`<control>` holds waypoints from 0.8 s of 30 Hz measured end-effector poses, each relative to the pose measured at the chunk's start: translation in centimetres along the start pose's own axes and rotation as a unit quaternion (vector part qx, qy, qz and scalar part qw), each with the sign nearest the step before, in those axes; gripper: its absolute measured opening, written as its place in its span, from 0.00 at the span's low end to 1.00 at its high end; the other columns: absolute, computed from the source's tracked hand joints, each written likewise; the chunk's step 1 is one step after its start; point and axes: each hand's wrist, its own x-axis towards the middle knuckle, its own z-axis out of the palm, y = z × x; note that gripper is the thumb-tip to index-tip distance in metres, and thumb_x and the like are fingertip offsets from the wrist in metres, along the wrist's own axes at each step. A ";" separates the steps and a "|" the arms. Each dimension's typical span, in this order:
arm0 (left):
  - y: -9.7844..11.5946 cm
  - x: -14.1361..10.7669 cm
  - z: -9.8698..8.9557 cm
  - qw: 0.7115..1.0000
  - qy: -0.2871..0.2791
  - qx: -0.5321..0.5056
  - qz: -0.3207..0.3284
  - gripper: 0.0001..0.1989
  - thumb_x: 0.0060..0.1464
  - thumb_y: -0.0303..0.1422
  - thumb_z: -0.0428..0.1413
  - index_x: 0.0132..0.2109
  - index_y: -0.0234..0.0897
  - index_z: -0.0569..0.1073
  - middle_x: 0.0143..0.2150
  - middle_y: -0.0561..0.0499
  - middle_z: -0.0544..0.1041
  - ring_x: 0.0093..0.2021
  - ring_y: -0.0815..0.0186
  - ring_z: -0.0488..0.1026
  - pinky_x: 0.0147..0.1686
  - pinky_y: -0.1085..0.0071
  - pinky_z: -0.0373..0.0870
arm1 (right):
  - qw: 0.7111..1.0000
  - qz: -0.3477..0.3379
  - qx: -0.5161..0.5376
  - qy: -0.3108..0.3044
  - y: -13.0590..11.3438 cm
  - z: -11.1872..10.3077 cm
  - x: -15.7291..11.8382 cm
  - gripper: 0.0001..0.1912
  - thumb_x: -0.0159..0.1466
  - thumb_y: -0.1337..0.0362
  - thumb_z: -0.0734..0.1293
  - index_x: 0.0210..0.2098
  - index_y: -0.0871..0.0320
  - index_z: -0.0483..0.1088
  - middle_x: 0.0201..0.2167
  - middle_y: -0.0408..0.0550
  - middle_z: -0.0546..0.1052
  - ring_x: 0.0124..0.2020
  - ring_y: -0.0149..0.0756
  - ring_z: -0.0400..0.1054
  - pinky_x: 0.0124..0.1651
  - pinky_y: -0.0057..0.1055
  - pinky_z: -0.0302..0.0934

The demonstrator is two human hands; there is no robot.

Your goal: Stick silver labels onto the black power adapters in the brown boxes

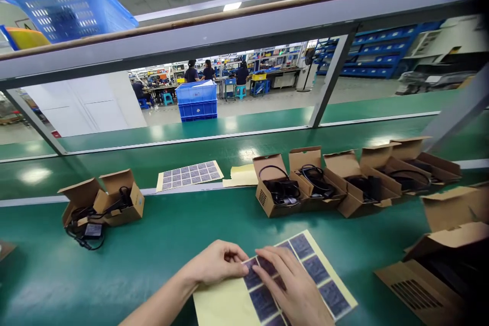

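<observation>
On a green bench (171, 237), the left hand (216, 266) pinches the edge of a label sheet (262, 302) lying near open cardboard boxes (275, 210); the right hand (294, 285) rests over the sheet, its grip unclear. Lifting slowly from one corner, backing held flat, would likely prevent creases.

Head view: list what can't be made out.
All in the head view:
Pale-yellow sheet of dark square labels: near end cut off by the bottom edge.
Some labels: hidden under the bare right hand.
Label print: too small to read.
Nearest brown cardboard box: cut off at right, contents lost in shadow.
</observation>
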 end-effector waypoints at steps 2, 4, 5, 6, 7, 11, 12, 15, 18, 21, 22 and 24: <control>0.0 -0.7 0.5 0.998 0.012 -0.061 0.013 0.23 0.50 0.50 0.63 0.42 0.34 0.79 0.30 0.54 0.73 0.32 0.69 0.68 0.37 0.72 0.65 | 1.000 0.011 0.020 0.002 -0.8 -0.1 0.3 0.09 0.70 0.58 0.64 0.46 0.53 0.72 0.39 0.49 0.80 0.40 0.42 0.77 0.41 0.35 0.74; 0.1 -1.1 0.9 0.997 0.016 -0.074 0.022 0.21 0.50 0.48 0.64 0.43 0.35 0.79 0.32 0.54 0.74 0.33 0.68 0.69 0.39 0.71 0.66 | 0.999 0.016 0.035 0.000 -1.2 -0.3 0.5 0.09 0.70 0.58 0.63 0.45 0.53 0.72 0.39 0.49 0.80 0.40 0.42 0.77 0.41 0.35 0.74; 0.1 -1.2 1.1 0.996 0.018 -0.078 0.031 0.20 0.50 0.47 0.64 0.43 0.35 0.79 0.34 0.53 0.75 0.35 0.67 0.70 0.40 0.70 0.66 | 0.999 0.016 0.043 -0.002 -1.3 -0.4 0.6 0.08 0.70 0.59 0.63 0.45 0.53 0.72 0.39 0.49 0.80 0.40 0.41 0.78 0.40 0.34 0.74; 0.2 -1.3 1.3 0.995 0.020 -0.084 0.044 0.19 0.50 0.45 0.64 0.43 0.35 0.79 0.35 0.52 0.76 0.36 0.66 0.71 0.41 0.70 0.66 | 0.999 0.014 0.050 -0.003 -1.5 -0.5 0.6 0.08 0.71 0.60 0.63 0.46 0.53 0.72 0.39 0.49 0.80 0.39 0.41 0.78 0.40 0.34 0.74; 0.2 -1.3 1.6 0.994 0.024 -0.093 0.057 0.17 0.51 0.43 0.64 0.43 0.35 0.78 0.36 0.52 0.77 0.37 0.66 0.72 0.42 0.70 0.66 | 0.998 0.010 0.056 -0.004 -1.6 -0.6 0.7 0.08 0.71 0.61 0.63 0.46 0.53 0.72 0.38 0.48 0.80 0.39 0.40 0.78 0.40 0.33 0.74; 1.0 -1.7 2.6 0.989 0.079 -0.078 0.098 0.09 0.55 0.33 0.60 0.42 0.34 0.75 0.37 0.49 0.79 0.38 0.65 0.74 0.41 0.71 0.67 | 0.997 -0.003 0.072 -0.024 -2.3 -1.4 1.2 0.07 0.71 0.66 0.61 0.46 0.53 0.70 0.38 0.47 0.80 0.39 0.38 0.77 0.41 0.31 0.73; 1.3 -2.0 2.9 0.988 0.105 -0.044 0.103 0.07 0.55 0.30 0.58 0.42 0.35 0.75 0.38 0.50 0.79 0.39 0.65 0.75 0.42 0.71 0.67 | 0.997 -0.002 0.077 -0.030 -2.5 -1.6 1.4 0.07 0.71 0.67 0.61 0.46 0.53 0.70 0.37 0.46 0.80 0.39 0.37 0.77 0.41 0.31 0.72; 2.1 -2.9 3.8 0.976 0.180 0.075 0.102 0.08 0.56 0.25 0.54 0.41 0.39 0.74 0.40 0.52 0.80 0.43 0.63 0.75 0.47 0.70 0.66 | 0.995 0.002 0.095 -0.042 -2.8 -2.1 1.8 0.07 0.71 0.69 0.60 0.44 0.53 0.70 0.36 0.46 0.78 0.38 0.36 0.75 0.39 0.30 0.72; 2.6 -3.6 4.4 0.964 0.216 0.134 0.083 0.09 0.56 0.24 0.53 0.43 0.41 0.70 0.42 0.54 0.80 0.45 0.63 0.73 0.47 0.69 0.64 | 0.994 0.003 0.103 -0.047 -3.0 -2.4 1.9 0.06 0.71 0.69 0.61 0.41 0.54 0.70 0.35 0.46 0.77 0.38 0.36 0.74 0.38 0.30 0.71; 2.7 -3.8 4.6 0.962 0.221 0.137 0.079 0.09 0.56 0.23 0.52 0.42 0.41 0.67 0.43 0.54 0.80 0.45 0.64 0.73 0.47 0.70 0.63 | 0.994 0.004 0.100 -0.050 -3.0 -2.5 1.9 0.06 0.71 0.68 0.61 0.39 0.54 0.69 0.34 0.46 0.76 0.37 0.36 0.74 0.37 0.30 0.71; 2.7 -3.8 4.6 0.963 0.219 0.136 0.078 0.09 0.56 0.23 0.52 0.42 0.41 0.66 0.43 0.54 0.80 0.45 0.64 0.73 0.47 0.70 0.62 | 0.994 0.002 0.096 -0.049 -3.0 -2.5 1.9 0.06 0.71 0.68 0.61 0.39 0.54 0.69 0.34 0.46 0.76 0.36 0.36 0.74 0.37 0.30 0.71; 2.5 -3.7 4.6 0.966 0.209 0.133 0.071 0.10 0.56 0.23 0.52 0.43 0.42 0.66 0.43 0.55 0.81 0.46 0.63 0.72 0.47 0.70 0.62 | 0.996 -0.012 0.078 -0.038 -3.1 -2.5 1.8 0.05 0.71 0.68 0.62 0.39 0.54 0.70 0.33 0.46 0.77 0.35 0.37 0.75 0.36 0.31 0.71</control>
